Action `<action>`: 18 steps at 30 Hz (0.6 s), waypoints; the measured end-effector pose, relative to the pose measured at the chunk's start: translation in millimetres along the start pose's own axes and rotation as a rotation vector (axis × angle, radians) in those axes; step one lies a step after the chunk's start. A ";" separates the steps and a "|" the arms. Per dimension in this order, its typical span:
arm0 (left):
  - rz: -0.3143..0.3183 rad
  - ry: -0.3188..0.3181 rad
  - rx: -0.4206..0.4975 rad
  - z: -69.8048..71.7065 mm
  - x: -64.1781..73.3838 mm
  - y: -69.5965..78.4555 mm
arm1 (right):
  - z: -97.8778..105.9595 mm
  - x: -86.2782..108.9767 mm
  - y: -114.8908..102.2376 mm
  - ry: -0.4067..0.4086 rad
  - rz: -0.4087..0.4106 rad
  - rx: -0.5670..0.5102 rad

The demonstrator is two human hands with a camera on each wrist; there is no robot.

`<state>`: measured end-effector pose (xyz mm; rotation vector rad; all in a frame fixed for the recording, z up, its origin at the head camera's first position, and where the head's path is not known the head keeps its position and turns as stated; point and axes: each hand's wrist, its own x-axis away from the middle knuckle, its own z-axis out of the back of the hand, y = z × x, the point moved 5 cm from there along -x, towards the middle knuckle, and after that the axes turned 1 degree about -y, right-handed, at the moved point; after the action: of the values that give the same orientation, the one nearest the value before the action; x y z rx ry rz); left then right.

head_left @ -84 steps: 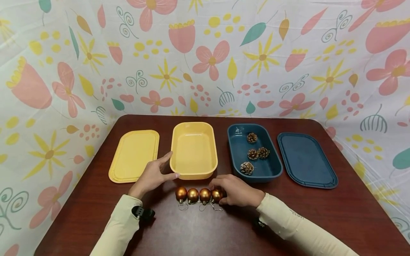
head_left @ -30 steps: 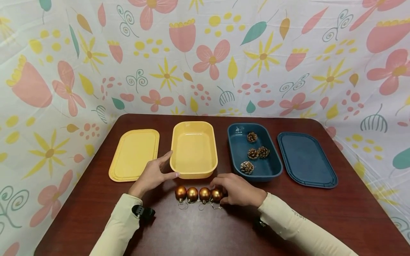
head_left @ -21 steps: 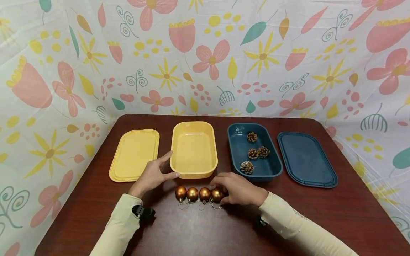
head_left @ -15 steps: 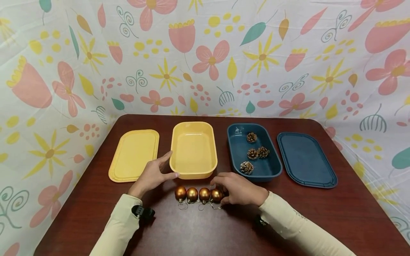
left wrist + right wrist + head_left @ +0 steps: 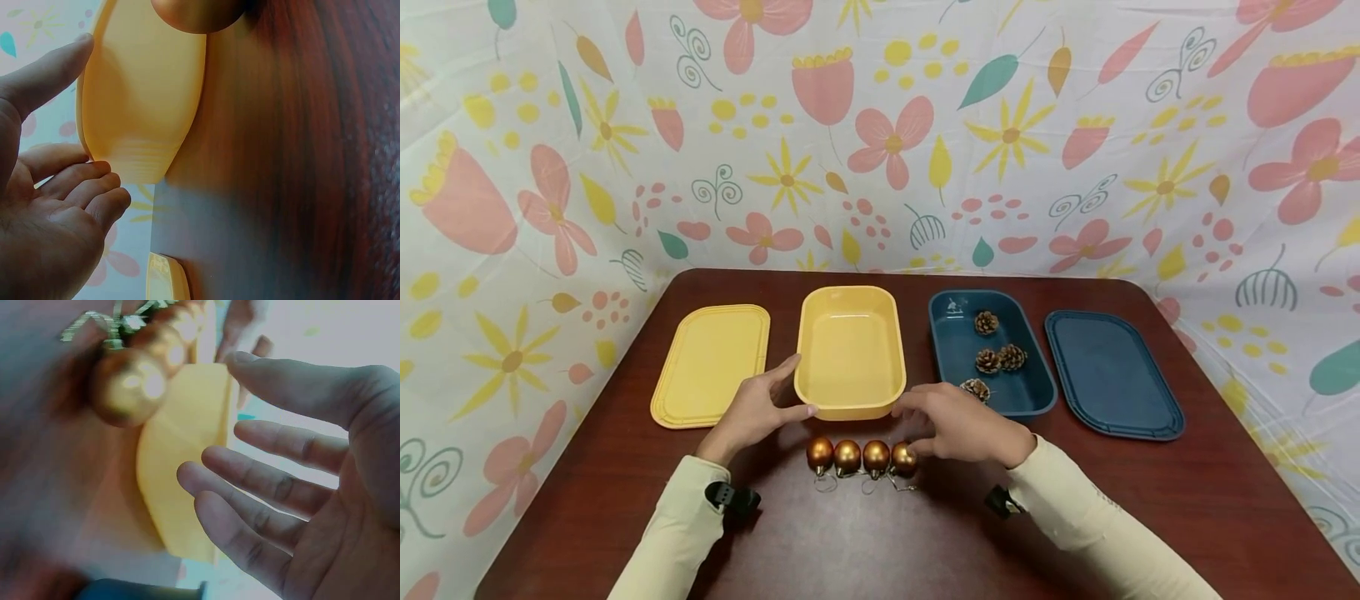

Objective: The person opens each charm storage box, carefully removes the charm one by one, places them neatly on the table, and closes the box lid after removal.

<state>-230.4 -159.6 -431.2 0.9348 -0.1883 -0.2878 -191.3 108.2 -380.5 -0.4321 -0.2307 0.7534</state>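
Observation:
Several copper-gold bauble ornaments lie in a row on the brown table, their hanging loops toward the person. Behind them stands a yellow plastic container with nothing inside. My left hand rests at its near left corner, thumb along the front and fingers by the left side. Above and right of the rightmost bauble hovers my right hand, its fingers spread and loosely bent around nothing. In the right wrist view, a gap separates those fingers from the nearest bauble.
A blue container with several pine cones sits right of the yellow one; my right hand partly covers its near edge. A yellow lid lies far left, a blue lid far right. Patterned cloth hangs behind the table.
My right hand has lifted off the rightmost bauble and shifted slightly up, now partly covering a pine cone. The baubles keep their row, and my left hand has stayed at the yellow container.

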 end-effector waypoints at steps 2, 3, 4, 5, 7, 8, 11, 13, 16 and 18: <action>-0.001 0.000 0.002 0.0 -0.2 0.2 | 3.5 -2.1 -1.4 0.008 -0.010 -0.040; -0.001 0.000 0.002 -0.1 -0.3 0.1 | 4.9 -3.1 -1.9 0.010 -0.014 -0.061; -0.002 0.000 0.001 -0.1 -0.3 0.1 | 6.2 -4.1 -2.5 0.012 -0.015 -0.078; -0.002 0.000 0.000 -0.2 -0.3 0.0 | 7.4 -5.1 -3.1 0.017 -0.014 -0.090; -0.002 0.002 -0.003 -0.1 -0.3 -0.3 | 10.1 -7.1 -4.2 0.033 0.004 -0.102; -0.002 0.003 -0.004 -0.1 -0.3 -0.4 | 11.8 -8.0 -5.0 0.042 0.017 -0.102; -0.003 0.004 -0.009 0.3 -0.2 -0.3 | 16.2 -10.7 -6.6 0.069 0.045 -0.105; -0.004 0.009 -0.019 1.0 0.0 0.0 | 18.2 -12.7 -7.1 0.081 0.058 -0.108; -0.008 0.019 -0.036 1.8 0.0 0.6 | 20.3 -15.1 -7.0 0.092 0.063 -0.125; -0.009 0.021 -0.042 1.4 -0.2 0.9 | 21.9 -15.0 -6.7 0.099 0.060 -0.143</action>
<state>-230.8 -160.2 -429.7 0.8966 -0.1583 -0.2890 -205.7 99.8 -358.8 -0.6123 -0.1803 0.7745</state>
